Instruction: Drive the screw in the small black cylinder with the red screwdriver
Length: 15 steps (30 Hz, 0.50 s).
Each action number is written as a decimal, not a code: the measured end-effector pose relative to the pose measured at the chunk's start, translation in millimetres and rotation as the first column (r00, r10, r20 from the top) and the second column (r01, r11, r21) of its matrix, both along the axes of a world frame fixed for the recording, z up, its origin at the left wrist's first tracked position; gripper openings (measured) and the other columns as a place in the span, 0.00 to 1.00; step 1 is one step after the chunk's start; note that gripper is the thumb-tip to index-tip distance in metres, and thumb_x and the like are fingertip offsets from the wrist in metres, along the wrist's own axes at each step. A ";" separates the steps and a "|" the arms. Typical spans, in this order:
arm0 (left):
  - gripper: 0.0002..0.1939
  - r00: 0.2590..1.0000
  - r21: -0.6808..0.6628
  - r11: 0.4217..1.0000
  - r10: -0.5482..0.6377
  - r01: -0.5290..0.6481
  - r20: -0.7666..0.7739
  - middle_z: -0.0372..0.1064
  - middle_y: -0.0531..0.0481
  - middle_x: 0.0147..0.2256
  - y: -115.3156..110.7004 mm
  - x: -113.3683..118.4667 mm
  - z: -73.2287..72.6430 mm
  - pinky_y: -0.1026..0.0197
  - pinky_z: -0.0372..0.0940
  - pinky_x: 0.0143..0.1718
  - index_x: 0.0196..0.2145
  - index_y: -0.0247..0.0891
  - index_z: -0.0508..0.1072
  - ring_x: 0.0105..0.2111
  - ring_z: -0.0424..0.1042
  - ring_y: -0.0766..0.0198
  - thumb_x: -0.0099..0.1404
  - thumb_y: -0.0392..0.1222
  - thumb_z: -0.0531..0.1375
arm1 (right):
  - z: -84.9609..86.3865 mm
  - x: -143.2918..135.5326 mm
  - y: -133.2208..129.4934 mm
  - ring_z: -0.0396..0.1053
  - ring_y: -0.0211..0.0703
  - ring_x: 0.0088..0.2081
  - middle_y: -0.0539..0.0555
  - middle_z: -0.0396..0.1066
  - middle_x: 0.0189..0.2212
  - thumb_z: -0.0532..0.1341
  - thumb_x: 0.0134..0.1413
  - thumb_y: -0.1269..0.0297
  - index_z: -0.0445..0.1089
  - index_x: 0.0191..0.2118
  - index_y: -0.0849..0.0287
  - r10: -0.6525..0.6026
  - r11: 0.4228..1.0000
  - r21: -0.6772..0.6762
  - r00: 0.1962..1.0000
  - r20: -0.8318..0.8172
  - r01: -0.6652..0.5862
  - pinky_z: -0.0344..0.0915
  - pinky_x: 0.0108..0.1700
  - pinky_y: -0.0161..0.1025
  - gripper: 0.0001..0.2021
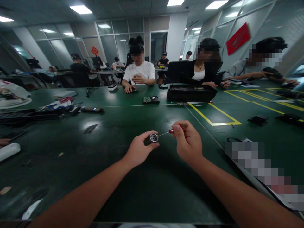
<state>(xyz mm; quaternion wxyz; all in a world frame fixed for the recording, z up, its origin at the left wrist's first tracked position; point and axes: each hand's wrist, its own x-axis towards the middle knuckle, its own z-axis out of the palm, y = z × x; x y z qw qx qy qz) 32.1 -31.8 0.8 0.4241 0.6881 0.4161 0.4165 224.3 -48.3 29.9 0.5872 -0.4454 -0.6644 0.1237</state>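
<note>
Near the middle of the view, my left hand point(140, 148) is closed around a small round metal part point(154, 137), its open end turned toward my right. My right hand point(188, 141) grips a thin screwdriver point(171, 131) with a red collar. The screwdriver's shaft slants down to the left, and its tip is at the opening of the round part. Both hands are above the green table point(114, 186). What lies inside the round part is too small to tell.
A circuit board point(151, 100) lies ahead, with a long black case point(192, 93) to its right. Pens and tools point(92, 110) lie at left. A laptop-like object point(258, 177) is at right. People point(138, 74) sit across the table.
</note>
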 end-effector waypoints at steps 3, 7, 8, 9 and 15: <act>0.21 0.999 -0.026 1.000 0.004 -0.003 0.036 0.76 0.46 0.48 2.0 -0.6 -2.1 0.52 0.63 0.55 0.52 0.41 0.74 0.50 0.74 0.55 0.61 0.40 0.67 | -1.6 0.6 -0.1 0.68 0.40 0.27 0.48 0.69 0.25 0.54 0.69 0.57 0.67 0.38 0.54 0.035 0.999 0.010 0.999 -0.021 -0.035 0.62 0.31 0.39 0.10; 0.21 0.998 -0.024 1.000 0.017 -0.016 0.058 0.76 0.46 0.48 3.3 -1.0 -3.3 0.53 0.64 0.54 0.53 0.39 0.74 0.49 0.73 0.55 0.62 0.39 0.67 | -0.5 1.0 -2.0 0.69 0.40 0.27 0.48 0.69 0.25 0.54 0.69 0.58 0.68 0.39 0.54 0.065 0.998 0.023 0.997 0.031 -0.066 0.62 0.32 0.39 0.10; 0.21 0.999 -0.003 1.000 0.021 -0.021 0.043 0.75 0.46 0.49 3.0 -0.9 -3.0 0.53 0.63 0.55 0.52 0.40 0.74 0.50 0.73 0.55 0.61 0.39 0.67 | -0.1 1.3 -2.3 0.69 0.39 0.27 0.48 0.70 0.25 0.54 0.69 0.58 0.68 0.38 0.55 0.064 0.998 0.023 0.997 0.047 -0.065 0.62 0.31 0.38 0.10; 0.21 0.999 0.023 0.999 0.028 -0.029 0.021 0.75 0.47 0.49 2.4 -0.7 -2.3 0.53 0.63 0.55 0.52 0.41 0.75 0.50 0.73 0.55 0.60 0.38 0.68 | 0.2 1.7 -2.4 0.68 0.39 0.26 0.47 0.69 0.25 0.54 0.69 0.58 0.69 0.38 0.55 0.058 0.998 0.020 0.997 0.059 -0.059 0.62 0.30 0.38 0.11; 0.20 0.995 0.109 0.992 0.066 -0.057 -0.080 0.76 0.50 0.48 -1.8 1.9 5.1 0.56 0.64 0.52 0.50 0.42 0.77 0.49 0.73 0.57 0.60 0.34 0.68 | -0.7 0.5 -0.1 0.65 0.37 0.20 0.46 0.67 0.19 0.56 0.67 0.54 0.69 0.31 0.55 -0.027 1.000 0.004 0.997 0.071 0.027 0.57 0.24 0.36 0.15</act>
